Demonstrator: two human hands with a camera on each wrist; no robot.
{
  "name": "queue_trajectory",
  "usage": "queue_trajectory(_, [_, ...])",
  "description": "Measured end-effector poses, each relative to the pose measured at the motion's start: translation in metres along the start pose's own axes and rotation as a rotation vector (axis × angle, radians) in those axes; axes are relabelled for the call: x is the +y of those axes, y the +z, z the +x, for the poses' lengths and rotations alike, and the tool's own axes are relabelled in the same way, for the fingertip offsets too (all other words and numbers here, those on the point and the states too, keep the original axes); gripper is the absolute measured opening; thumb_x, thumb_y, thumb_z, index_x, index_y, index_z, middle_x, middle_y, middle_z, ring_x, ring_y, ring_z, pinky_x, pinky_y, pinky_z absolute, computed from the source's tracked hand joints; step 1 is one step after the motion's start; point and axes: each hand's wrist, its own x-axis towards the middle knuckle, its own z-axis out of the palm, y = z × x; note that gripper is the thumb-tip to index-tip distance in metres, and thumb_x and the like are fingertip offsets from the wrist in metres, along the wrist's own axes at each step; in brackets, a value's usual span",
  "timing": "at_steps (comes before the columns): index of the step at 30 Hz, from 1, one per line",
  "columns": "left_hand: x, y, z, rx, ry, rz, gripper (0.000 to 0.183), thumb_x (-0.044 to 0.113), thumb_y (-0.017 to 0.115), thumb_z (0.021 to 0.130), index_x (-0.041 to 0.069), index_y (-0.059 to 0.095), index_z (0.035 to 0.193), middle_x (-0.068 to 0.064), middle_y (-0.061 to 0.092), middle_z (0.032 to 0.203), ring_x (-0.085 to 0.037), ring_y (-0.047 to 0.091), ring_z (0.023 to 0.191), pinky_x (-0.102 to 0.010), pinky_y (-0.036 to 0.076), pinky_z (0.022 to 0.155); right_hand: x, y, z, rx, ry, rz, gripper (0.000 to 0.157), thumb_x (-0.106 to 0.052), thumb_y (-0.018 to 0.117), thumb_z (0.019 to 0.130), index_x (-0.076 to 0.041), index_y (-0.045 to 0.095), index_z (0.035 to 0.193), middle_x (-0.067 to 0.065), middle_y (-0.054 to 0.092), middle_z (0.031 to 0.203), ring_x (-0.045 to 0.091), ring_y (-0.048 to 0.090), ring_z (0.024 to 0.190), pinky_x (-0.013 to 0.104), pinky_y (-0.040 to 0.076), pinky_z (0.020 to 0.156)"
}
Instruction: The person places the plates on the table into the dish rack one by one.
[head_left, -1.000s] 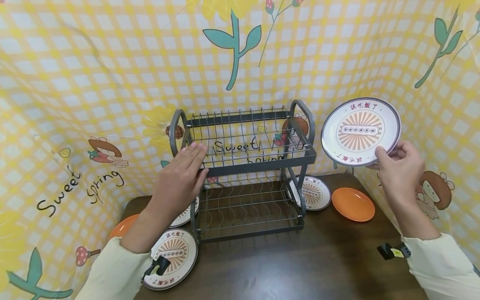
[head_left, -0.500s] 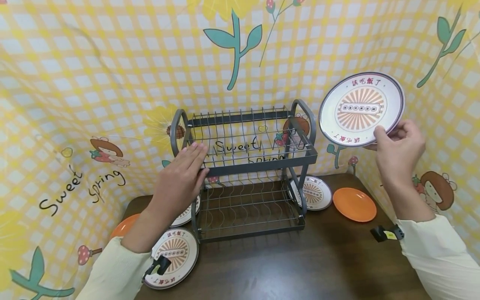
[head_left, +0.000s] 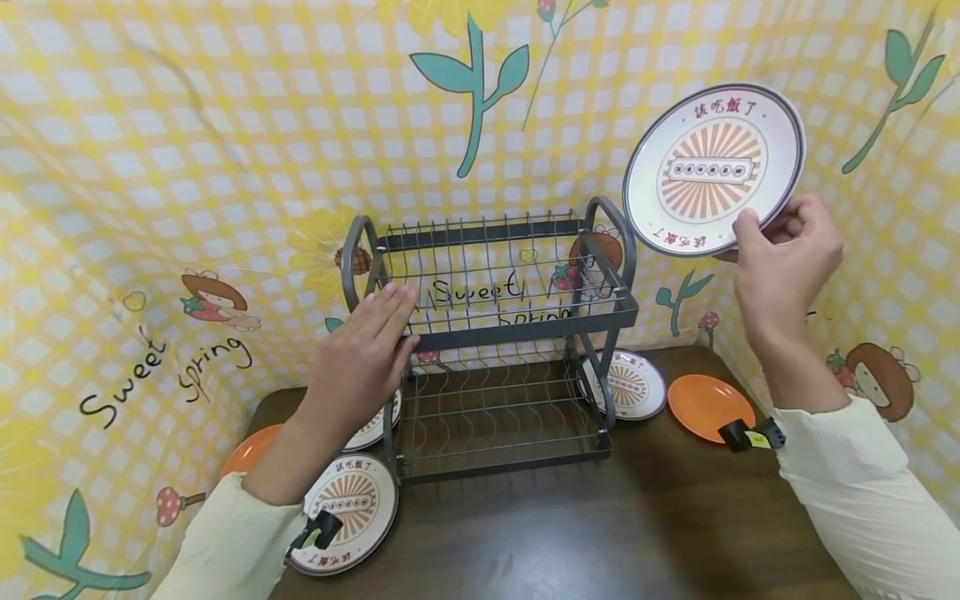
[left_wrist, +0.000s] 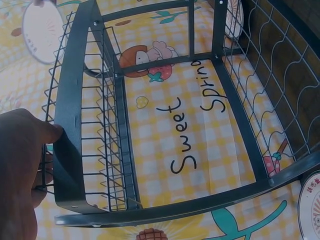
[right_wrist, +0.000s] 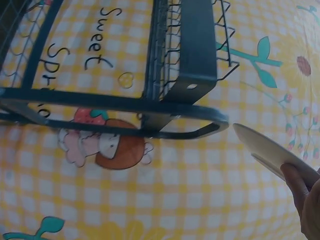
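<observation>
My right hand [head_left: 787,271] pinches a white plate [head_left: 712,171] with a dark rim, red characters and an orange ray pattern. The thumb lies on its face near the lower right edge, fingers behind. The raised plate tilts toward me, right of and above a two-tier dark metal dish rack [head_left: 525,334]. In the right wrist view the plate [right_wrist: 270,145] appears edge-on, apart from the rack's handle. My left hand [head_left: 356,358] holds the upper tier's front left corner. The left wrist view shows its thumb against the front rail [left_wrist: 70,125] and fingers among the wires, partly hidden.
Patterned plates lie left of the rack, the front plate [head_left: 352,508] partly under my left forearm. An orange plate [head_left: 251,448] is behind that arm. Right of the rack lie another patterned plate [head_left: 630,385] and an orange plate [head_left: 705,404]. A checked cloth [head_left: 225,125] surrounds the table.
My right hand has lifted the white plate higher and slightly left toward the rack, and its face has turned a little. My left hand stays on the rack corner.
</observation>
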Motion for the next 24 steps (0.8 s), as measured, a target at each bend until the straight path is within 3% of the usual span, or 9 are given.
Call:
queue_trajectory(9, [0.0, 0.0, 0.0, 0.016, 0.008, -0.005, 0.056, 0.019, 0.067, 0.09, 0.002, 0.048, 0.14, -0.016, 0.053, 0.139, -0.03, 0.051, 0.13, -0.044, 0.041, 0.111, -0.016, 0.027, -0.008, -0.057, -0.104, -0.052, 0.012, 0.001, 0.06, 0.083, -0.009, 0.058, 0.076, -0.002, 0.063, 0.065, 0.008, 0.06, 0.052, 0.019, 0.055, 0.047])
queue_trajectory(14, [0.001, 0.0, 0.0, 0.017, 0.0, -0.004, 0.056, 0.019, 0.067, 0.09, 0.003, 0.048, 0.14, -0.016, 0.054, 0.138, -0.029, 0.05, 0.13, -0.043, 0.041, 0.111, -0.014, 0.038, -0.015, -0.121, -0.164, -0.158, 0.007, -0.002, 0.058, 0.085, -0.008, 0.06, 0.082, -0.004, 0.059, 0.066, 0.005, 0.059, 0.054, 0.015, 0.053, 0.048])
queue_trajectory(18, [0.002, -0.001, 0.0, 0.006, -0.015, -0.008, 0.056, 0.019, 0.067, 0.09, 0.003, 0.048, 0.141, -0.015, 0.053, 0.139, -0.029, 0.05, 0.131, -0.043, 0.04, 0.111, -0.006, 0.047, -0.02, -0.15, -0.266, -0.297, 0.005, -0.006, 0.058, 0.086, -0.005, 0.062, 0.086, -0.004, 0.059, 0.068, 0.002, 0.056, 0.055, 0.01, 0.047, 0.049])
queue_trajectory(24, [0.001, 0.0, 0.0, 0.005, -0.021, -0.01, 0.056, 0.019, 0.067, 0.09, 0.004, 0.048, 0.141, -0.016, 0.054, 0.139, -0.029, 0.05, 0.131, -0.043, 0.041, 0.111, -0.004, 0.059, -0.028, -0.206, -0.37, -0.483, 0.008, -0.008, 0.057, 0.085, -0.001, 0.061, 0.084, 0.007, 0.063, 0.069, 0.007, 0.051, 0.059, 0.013, 0.037, 0.055])
